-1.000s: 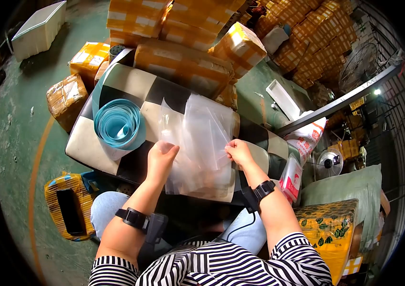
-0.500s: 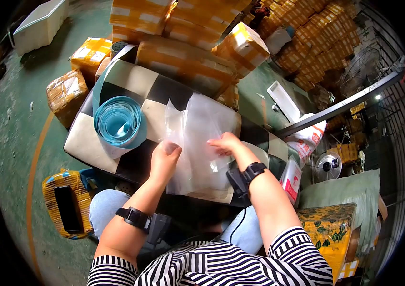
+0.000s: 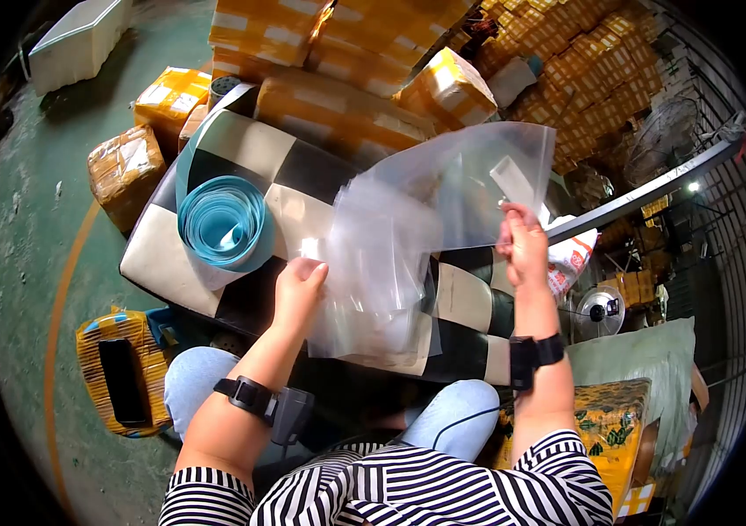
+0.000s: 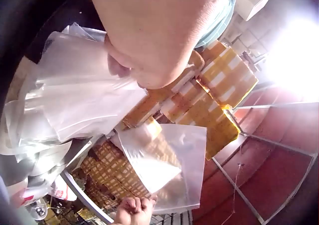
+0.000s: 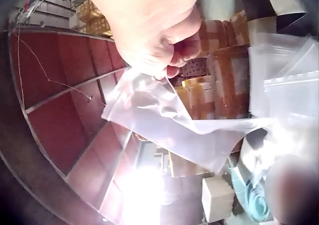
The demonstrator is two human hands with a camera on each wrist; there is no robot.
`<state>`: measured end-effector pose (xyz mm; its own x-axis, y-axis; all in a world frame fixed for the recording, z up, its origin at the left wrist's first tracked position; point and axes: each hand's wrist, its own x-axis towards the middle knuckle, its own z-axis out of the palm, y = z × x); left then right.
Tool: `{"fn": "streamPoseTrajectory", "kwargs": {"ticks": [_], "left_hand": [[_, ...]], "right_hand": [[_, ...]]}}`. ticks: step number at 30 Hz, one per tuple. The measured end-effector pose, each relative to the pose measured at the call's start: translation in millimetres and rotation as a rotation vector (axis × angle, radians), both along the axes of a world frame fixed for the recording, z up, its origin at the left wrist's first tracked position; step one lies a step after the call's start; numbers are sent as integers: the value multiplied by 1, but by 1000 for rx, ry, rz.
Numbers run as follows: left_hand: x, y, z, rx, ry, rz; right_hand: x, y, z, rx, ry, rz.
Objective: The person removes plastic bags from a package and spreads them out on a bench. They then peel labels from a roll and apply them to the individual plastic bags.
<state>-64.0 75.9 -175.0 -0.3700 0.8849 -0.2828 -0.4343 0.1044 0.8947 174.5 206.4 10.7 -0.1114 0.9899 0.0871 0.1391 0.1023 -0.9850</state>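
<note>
One clear bag lifted off bag stack, pinched in right hand; left hand presses stack flat-fingered. Step: separating single bag; next likely needs opening its mouth.

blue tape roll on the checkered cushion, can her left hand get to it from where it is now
Probably yes. The left hand presses on the stack of clear bags, and the blue tape roll lies just beyond it on the same checkered cushion, with nothing between. It would have to let go of the stack first.
</note>
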Motion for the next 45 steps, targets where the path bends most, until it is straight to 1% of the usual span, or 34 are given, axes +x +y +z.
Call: {"fn": "streamPoseTrajectory", "kwargs": {"ticks": [1,3,7,10,14,18,21,22,24,26,27,28,29,30,31,32,33,34,36,37,39,40,42,43,45], "left_hand": [[0,1,-3,8,-52,5],[-1,0,0,-12,-54,8],[-1,-1,0,2,-120,34],[-1,-1,1,-36,-145,16],[-2,-2,6,-67,-98,17],[-5,-2,3,-55,-114,25],[-3,-2,6,-57,-99,44],[-3,-3,3,-57,-93,40],[-3,-2,-2,-54,-71,32],[-4,-3,-5,-55,-61,41],[-4,-4,-5,-55,-57,44],[-4,-4,-4,-50,-57,44],[-4,-5,-3,-44,-56,45],[-5,-5,-3,-40,-55,46],[-3,-5,-8,-7,-58,62],[-1,-2,-17,25,-61,79],[0,0,-22,58,-64,96],[-1,-2,-18,17,-73,75],[-4,-5,-6,-64,-89,30],[2,0,-28,81,-106,119],[-2,-2,-18,-7,-53,73],[-3,-2,-14,-50,-25,50],[-3,-2,-17,-32,-48,1],[-3,-2,-19,-23,-59,-24],[-6,-4,-11,-41,-63,-51]], "right_hand": [[6,-6,13,-26,17,60],[17,-16,30,-101,70,112],[27,-31,30,-227,56,213],[16,-43,31,-321,-36,62],[17,-42,20,-318,-133,51],[14,-42,27,-195,-287,79],[14,-35,39,-213,-239,51],[13,-34,49,-272,64,92],[15,-30,48,-361,249,155],[7,-33,30,-484,262,63],[7,-32,8,-549,251,79],[-5,-40,-10,-608,222,-6],[-18,-52,-27,-597,77,-77],[-16,-54,-55,-610,30,61],[-22,-59,-72,-617,-38,142],[-30,-63,-90,-578,-153,177],[-27,-58,-115,-479,-375,269],[-31,-57,-127,-407,-577,277],[-34,-54,-142,-337,-687,283],[-35,-50,-148,-238,-786,234],[-39,-40,-156,-35,-984,128],[-40,-38,-161,-8,-1000,115],[-43,-35,-173,46,-1030,92],[-45,-32,-179,72,-1090,49],[-52,-27,-182,-79,-1003,-14]]}}
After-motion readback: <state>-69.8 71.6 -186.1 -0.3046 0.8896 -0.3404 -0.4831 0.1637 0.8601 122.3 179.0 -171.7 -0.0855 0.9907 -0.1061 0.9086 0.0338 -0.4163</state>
